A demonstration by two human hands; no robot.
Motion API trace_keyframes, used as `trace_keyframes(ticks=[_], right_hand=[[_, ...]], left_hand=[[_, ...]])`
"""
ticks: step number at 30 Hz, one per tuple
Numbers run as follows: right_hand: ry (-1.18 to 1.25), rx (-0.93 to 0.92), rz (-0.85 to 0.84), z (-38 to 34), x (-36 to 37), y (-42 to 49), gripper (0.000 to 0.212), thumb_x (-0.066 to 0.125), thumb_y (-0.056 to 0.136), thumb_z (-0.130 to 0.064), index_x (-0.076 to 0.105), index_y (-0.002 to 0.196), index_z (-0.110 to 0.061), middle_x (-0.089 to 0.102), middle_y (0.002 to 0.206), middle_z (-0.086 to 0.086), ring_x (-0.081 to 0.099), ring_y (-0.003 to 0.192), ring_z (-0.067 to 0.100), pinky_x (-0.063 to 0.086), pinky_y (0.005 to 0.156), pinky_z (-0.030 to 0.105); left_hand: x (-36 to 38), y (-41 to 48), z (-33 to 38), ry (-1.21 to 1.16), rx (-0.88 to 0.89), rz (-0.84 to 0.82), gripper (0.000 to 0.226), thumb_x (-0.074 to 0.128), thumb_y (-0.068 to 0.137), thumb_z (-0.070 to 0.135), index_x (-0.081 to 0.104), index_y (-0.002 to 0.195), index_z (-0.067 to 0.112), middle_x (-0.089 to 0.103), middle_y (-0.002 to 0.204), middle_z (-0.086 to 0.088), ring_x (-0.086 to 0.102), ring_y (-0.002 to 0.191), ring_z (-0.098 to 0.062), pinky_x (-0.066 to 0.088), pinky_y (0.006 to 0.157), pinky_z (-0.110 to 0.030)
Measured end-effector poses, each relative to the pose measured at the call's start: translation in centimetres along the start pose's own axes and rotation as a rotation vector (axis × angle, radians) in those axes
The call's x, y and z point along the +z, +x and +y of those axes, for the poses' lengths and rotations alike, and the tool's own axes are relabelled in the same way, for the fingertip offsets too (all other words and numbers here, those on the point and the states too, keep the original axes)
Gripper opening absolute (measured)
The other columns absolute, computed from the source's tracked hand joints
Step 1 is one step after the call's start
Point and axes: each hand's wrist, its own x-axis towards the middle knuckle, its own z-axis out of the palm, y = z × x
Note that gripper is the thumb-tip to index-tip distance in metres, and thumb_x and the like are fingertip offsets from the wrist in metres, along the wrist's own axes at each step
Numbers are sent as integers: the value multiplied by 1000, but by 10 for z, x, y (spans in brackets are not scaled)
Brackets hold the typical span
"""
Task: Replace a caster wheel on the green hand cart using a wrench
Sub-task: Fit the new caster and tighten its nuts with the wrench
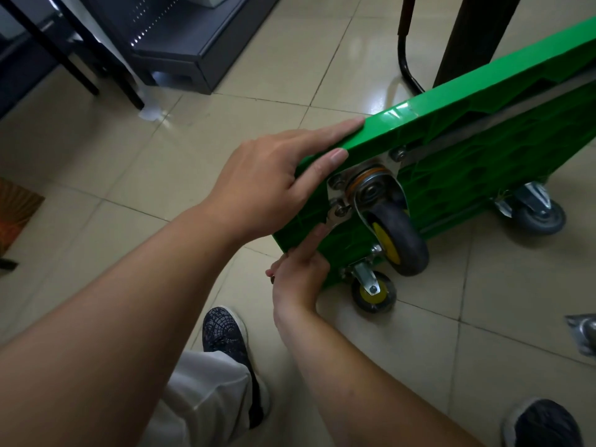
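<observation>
a: item one, main article?
b: green hand cart [467, 162], tipped up on one long edge on the tiled floor [193, 140], ribbed underside facing the camera.

a: item two, the wheel?
b: caster wheel [400, 240], black tyre, yellow hub, in a metal fork on a mounting plate [335, 188] at the cart's near upper corner.

a: left hand [267, 188]?
b: rests on the cart's top edge just above that plate. fingers [332, 130] straight and pressed together along the edge, thumb flat on the near face beside the plate.

a: right hand [300, 279]?
b: below the plate, fingers [309, 243] curled round the handle of a wrench [333, 219], one finger lying straight along it. wrench head sits on the bolt [339, 208] at the plate's lower near corner; the handle is mostly hidden in the grip.

a: other stock?
b: small yellow-hubbed caster [374, 291] at the cart's lower corner, touching the floor; grey caster [538, 214] farther along; loose metal caster part [585, 333] on the floor at the right edge, cut off.
</observation>
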Motion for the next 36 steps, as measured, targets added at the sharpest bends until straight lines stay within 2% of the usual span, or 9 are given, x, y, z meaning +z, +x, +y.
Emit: trace_keyframes(ticks=[4, 6, 8, 11, 17, 21, 26, 30, 36], right_hand=[[-54, -141, 0, 6, -5, 5, 70, 40, 86, -79, 60, 87, -12, 60, 64, -6, 58, 58, 10, 52, 62, 24], [-198, -258, 2, 8, -19, 13, 37, 43, 99, -57, 60, 79, -31, 63, 61, -22, 59, 64, -6, 48, 70, 18], [-324, -320, -32, 11, -39, 27, 32, 40, 100, -52, 57, 77, -36, 63, 66, -28, 59, 68, -6, 45, 69, 15], [-446, -408, -92, 14, -65, 50, 60, 33, 92, -73, 64, 89, -23, 71, 81, -8, 68, 78, 14, 52, 70, 27], [-671, -452, -190, -7, -88, 67, 48, 32, 89, -63, 48, 65, -24, 51, 47, -18, 46, 45, 2, 30, 46, 15], [-596, -409, -210, 5, -84, 70, 62, 31, 89, -71, 52, 68, -17, 51, 50, -11, 43, 45, 3, 36, 51, 23], [-427, -330, -180, 20, -64, 58, 74, 36, 88, -74, 59, 79, -5, 57, 70, 27, 51, 58, 38, 44, 58, 43], [-316, -278, -164, 16, -65, 42, 56, 41, 86, -71, 44, 49, -29, 34, 49, -6, 30, 54, 17, 28, 56, 36], [-223, -239, -118, 9, -49, 31, 60, 41, 88, -72, 40, 49, -27, 32, 52, -2, 29, 56, 20, 27, 56, 37]], left_hand=[[0, 0, 2, 5, 1, 1, 44, 39, 106, 52, 40, 149, 52, 64, 135, 16, 65, 109, -12, 55, 81, -43], [0, -2, 3, 8, -4, 3, 44, 39, 106, 52, 40, 149, 52, 65, 134, 17, 64, 105, -11, 55, 79, -41], [1, -2, 5, 7, -9, 0, 44, 39, 105, 53, 40, 149, 53, 64, 134, 17, 64, 104, -11, 55, 78, -41], [0, -2, 5, 6, -6, 1, 44, 39, 105, 52, 40, 150, 51, 63, 137, 15, 65, 107, -13, 55, 79, -41], [0, -3, 6, 4, -14, 9, 44, 40, 106, 51, 41, 149, 50, 65, 134, 15, 64, 109, -12, 55, 80, -41], [0, -2, 6, 11, -12, 2, 44, 39, 106, 51, 39, 150, 50, 66, 132, 13, 65, 105, -13, 55, 77, -42], [0, -3, 6, 5, -22, 4, 44, 39, 106, 50, 40, 150, 50, 66, 132, 14, 65, 100, -12, 55, 74, -41], [0, -3, 7, 1, -12, 2, 44, 41, 107, 49, 40, 151, 48, 67, 131, 12, 65, 98, -12, 55, 73, -41], [1, -2, 6, 1, -11, 14, 44, 41, 106, 50, 41, 150, 49, 67, 131, 14, 65, 100, -12, 55, 75, -40]])
